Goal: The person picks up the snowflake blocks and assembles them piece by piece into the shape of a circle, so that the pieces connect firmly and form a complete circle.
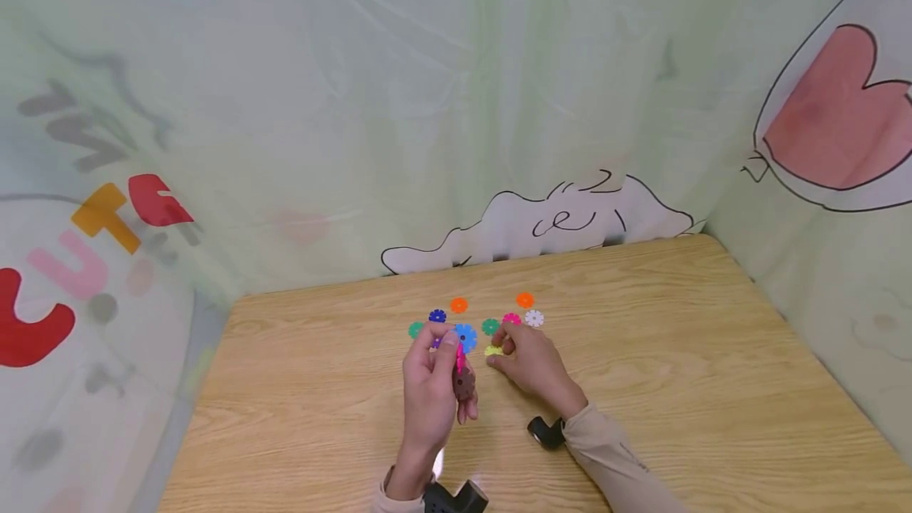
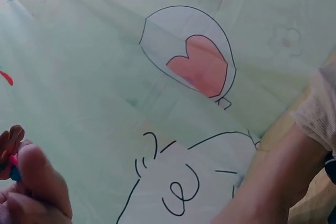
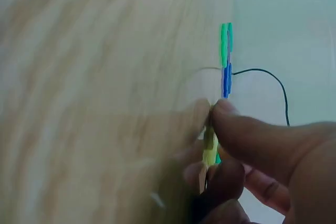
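Before a half-hidden purple disc (image 1: 436,343), left grip (image 1: 431,386) pinches joined discs (image 1: 460,358); right grip (image 1: 536,359), yellow disc (image 1: 493,351).

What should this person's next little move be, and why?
Probably pinch and lift the yellow disc: the right hand has its thumb and fingers around it, while the left hand holds a blue disc, a pink disc and a brown disc, seemingly joined.

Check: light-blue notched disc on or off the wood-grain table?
Off: the left grip holds the light-blue disc up above the table.

Yellow disc (image 1: 492,351) pt. hidden by R hand (image 1: 536,362), head cam.
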`<action>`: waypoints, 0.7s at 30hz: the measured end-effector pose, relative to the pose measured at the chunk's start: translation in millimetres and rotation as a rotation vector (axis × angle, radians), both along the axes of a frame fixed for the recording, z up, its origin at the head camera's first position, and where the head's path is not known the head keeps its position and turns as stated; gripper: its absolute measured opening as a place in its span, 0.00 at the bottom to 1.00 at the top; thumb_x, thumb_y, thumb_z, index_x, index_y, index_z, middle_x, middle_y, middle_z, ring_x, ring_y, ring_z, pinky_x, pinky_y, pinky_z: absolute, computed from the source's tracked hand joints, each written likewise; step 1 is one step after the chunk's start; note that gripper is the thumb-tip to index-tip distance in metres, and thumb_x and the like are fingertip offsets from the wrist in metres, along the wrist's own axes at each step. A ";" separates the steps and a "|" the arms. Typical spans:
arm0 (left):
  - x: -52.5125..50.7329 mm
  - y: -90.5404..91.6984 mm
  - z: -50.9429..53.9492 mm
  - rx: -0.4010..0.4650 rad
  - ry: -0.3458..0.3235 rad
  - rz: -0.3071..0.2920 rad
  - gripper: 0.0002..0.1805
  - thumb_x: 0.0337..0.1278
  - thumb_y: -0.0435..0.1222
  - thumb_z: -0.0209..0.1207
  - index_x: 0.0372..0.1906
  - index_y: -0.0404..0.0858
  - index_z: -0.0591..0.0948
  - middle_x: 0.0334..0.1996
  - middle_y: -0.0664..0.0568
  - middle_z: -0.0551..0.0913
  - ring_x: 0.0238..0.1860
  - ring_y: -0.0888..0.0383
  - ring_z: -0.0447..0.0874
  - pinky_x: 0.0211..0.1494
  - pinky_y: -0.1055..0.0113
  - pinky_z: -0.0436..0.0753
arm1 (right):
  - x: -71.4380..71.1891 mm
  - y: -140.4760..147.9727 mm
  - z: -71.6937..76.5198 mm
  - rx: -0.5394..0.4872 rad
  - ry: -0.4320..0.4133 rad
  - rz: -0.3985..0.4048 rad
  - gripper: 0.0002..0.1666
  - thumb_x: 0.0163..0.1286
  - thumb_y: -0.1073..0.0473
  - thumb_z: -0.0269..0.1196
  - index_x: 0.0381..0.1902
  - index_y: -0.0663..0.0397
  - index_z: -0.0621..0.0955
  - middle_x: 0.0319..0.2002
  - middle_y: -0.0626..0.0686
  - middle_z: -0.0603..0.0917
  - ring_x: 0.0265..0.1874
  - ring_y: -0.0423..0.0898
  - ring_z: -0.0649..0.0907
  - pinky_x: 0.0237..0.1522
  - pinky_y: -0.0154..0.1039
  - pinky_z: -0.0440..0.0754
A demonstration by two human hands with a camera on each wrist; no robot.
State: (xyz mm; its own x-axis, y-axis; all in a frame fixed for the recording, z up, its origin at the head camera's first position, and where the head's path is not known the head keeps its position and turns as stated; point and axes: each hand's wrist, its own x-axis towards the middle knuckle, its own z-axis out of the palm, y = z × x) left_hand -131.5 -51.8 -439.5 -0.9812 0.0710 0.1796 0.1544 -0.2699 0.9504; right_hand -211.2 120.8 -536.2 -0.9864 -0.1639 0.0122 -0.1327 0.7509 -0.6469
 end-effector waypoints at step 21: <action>-0.5 5.8 -3.7 -0.076 -0.010 0.101 0.16 0.87 0.38 0.42 0.40 0.28 0.69 0.16 0.25 0.76 0.08 0.62 0.75 0.06 0.69 0.71 | -5.1 28.2 17.9 -0.044 -0.070 0.077 0.15 0.62 0.59 0.80 0.34 0.52 0.81 0.30 0.47 0.80 0.29 0.42 0.77 0.32 0.34 0.76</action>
State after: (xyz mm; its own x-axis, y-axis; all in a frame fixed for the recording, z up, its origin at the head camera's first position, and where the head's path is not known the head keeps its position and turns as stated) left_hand -132.0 -46.0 -443.2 -0.9858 -0.0155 0.1672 0.1672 -0.1805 0.9693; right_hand -216.3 148.9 -518.4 -0.9696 -0.2402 -0.0470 -0.1426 0.7107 -0.6889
